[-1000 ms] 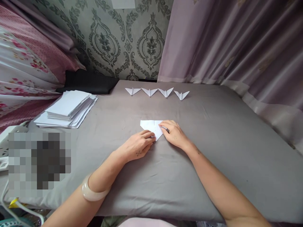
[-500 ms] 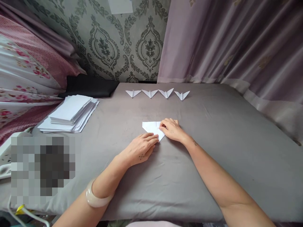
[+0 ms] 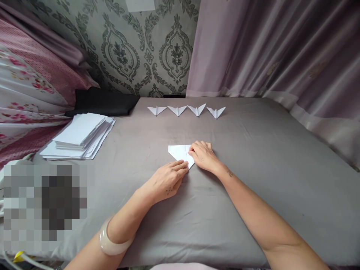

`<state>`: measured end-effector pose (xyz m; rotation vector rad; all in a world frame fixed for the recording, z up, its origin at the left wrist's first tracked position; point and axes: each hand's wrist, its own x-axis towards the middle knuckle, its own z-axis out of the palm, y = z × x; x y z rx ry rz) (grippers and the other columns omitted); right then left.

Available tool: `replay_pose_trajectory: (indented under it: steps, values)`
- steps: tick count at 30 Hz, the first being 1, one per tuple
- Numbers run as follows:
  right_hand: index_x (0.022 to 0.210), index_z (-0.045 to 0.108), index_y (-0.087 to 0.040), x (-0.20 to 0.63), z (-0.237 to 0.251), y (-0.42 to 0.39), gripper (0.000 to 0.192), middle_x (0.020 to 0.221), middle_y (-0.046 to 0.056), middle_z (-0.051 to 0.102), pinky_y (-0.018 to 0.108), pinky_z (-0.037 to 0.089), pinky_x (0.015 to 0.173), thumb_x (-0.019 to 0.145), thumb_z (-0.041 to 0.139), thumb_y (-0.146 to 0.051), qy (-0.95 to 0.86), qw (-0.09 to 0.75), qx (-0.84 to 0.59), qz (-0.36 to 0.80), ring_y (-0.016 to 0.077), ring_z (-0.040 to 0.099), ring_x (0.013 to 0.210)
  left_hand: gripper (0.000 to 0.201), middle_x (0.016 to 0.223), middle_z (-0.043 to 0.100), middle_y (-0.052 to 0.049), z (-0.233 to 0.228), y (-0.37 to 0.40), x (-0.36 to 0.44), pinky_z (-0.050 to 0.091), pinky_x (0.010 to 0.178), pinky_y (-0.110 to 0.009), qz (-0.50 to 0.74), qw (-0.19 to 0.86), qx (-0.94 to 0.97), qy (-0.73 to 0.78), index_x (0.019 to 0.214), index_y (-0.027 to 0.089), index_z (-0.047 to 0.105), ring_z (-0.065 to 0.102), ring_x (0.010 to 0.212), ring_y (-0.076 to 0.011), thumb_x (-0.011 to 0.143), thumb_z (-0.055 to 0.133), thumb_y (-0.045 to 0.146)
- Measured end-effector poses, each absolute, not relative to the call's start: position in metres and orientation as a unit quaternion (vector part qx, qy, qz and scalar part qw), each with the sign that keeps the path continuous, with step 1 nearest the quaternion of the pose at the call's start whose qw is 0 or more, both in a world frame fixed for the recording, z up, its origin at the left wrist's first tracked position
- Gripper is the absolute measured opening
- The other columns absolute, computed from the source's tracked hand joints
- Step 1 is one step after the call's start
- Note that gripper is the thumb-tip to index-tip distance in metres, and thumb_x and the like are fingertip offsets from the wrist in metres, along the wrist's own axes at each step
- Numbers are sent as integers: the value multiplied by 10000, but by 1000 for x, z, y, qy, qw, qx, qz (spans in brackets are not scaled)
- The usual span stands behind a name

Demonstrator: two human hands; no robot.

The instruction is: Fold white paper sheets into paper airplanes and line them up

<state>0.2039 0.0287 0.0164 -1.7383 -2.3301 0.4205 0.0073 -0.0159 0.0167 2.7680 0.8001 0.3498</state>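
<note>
A white sheet of paper (image 3: 178,151), folded into a downward-pointing triangle, lies on the grey cloth-covered table (image 3: 253,157). My left hand (image 3: 168,179) rests flat with its fingertips pressing the paper's near tip. My right hand (image 3: 203,155) presses down on the paper's right side, fingers curled over the fold. A pale bangle (image 3: 112,240) sits on my left wrist.
Several finished paper planes (image 3: 186,110) stand in a row at the table's far side. A stack of white sheets (image 3: 80,135) lies at the left, a black cloth (image 3: 104,102) behind it. Purple curtains (image 3: 281,52) hang to the right, patterned wallpaper behind.
My right hand has slid a little left along the fold; my left hand has drawn slightly back toward me while still pressing the tip. The camera shifted slightly.
</note>
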Motion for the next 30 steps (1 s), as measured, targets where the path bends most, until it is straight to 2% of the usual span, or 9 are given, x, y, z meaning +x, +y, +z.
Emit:
replay_pose_trajectory:
  steps: [6,11,17,25,28,30]
  values:
    - [888,581,-190,204,15,27,158,1030,70,627,373,308,911,938,438,-236,-783,103,-596,143,214,505,979,364,1384,530,-118,19,-18,7,426,1078,-344,93,119,946,289,1267,117,494,440,1331,-217,936,343,120]
    - [885,580,-192,204,13,27,153,1024,67,628,374,305,913,936,442,-233,-783,109,-596,140,213,502,975,446,1409,508,-100,20,-19,6,416,1085,-355,89,110,949,280,1368,152,405,415,1349,-213,927,355,115]
    - [887,581,-196,205,12,27,151,1025,70,627,378,305,906,935,445,-240,-785,110,-595,134,221,504,979,427,1429,482,-92,16,-18,5,389,1104,-344,92,109,952,273,1320,157,481,387,1367,-215,915,358,104]
    - [900,593,-211,210,6,29,160,999,53,628,378,313,920,939,447,-263,-790,137,-582,140,207,513,962,418,1379,530,-77,14,-17,7,445,1039,-388,112,118,945,285,1232,182,575,469,1291,-244,869,395,82]
    - [998,612,-226,217,9,21,187,1057,50,616,368,319,947,952,434,-265,-809,165,-548,136,199,514,987,408,1345,560,-68,13,-16,8,458,1018,-395,115,124,940,296,1201,191,603,495,1258,-247,861,405,80]
    - [1132,598,-233,220,14,5,260,1153,70,583,375,307,980,968,396,-249,-819,187,-534,96,211,488,1056,408,1340,565,-65,13,-16,9,462,1010,-397,117,128,938,300,1198,195,608,502,1249,-246,862,407,81]
